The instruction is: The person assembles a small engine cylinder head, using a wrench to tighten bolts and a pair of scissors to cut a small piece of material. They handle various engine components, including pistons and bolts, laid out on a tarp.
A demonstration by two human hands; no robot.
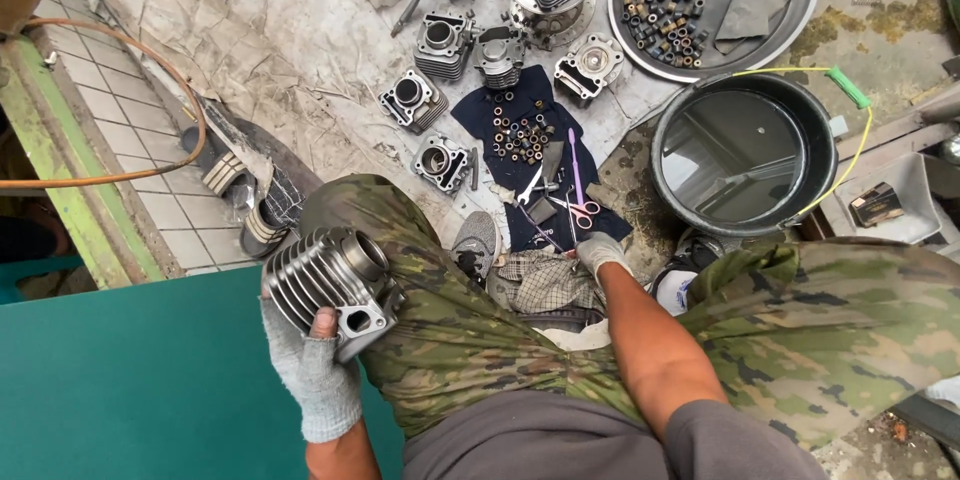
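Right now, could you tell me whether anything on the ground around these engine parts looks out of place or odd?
Nothing looks damaged or spilled. One oddity: pink-handled scissors lie among the small metal bushings on the dark blue cloth, by the gloved right hand. The left hand holds a finned grey metal cylinder.

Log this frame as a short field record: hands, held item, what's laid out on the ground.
left hand: gloved, grips finned engine cylinder against knee
right hand: gloved, reaching down at edge of dark cloth
on cloth: small bushings, pink-handled scissors
on sheet: several more cylinders, e.g.
basin: black, holds dark liquid
round tray: small fittings
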